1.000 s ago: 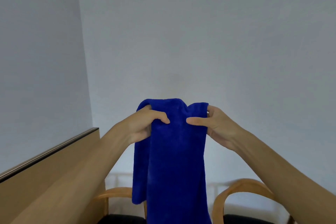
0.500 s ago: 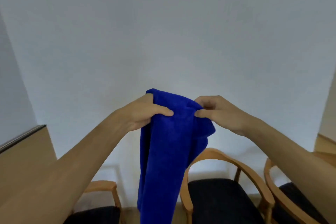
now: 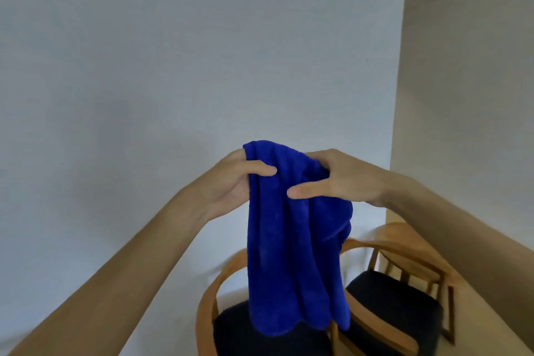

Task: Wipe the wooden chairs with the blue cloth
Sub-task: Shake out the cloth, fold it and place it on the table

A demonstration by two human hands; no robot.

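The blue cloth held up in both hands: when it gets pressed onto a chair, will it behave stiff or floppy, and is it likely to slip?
Probably floppy: the blue cloth hangs in soft folds below the left hand and right hand. It looks plush, so it likely grips rather than slides. It seems light, since a thumb-and-finger hold carries it.

Two wooden chairs (image 3: 219, 292) (image 3: 404, 257) with dark seat cushions (image 3: 393, 303) stand at 5–6 o'clock, side by side, against wall.
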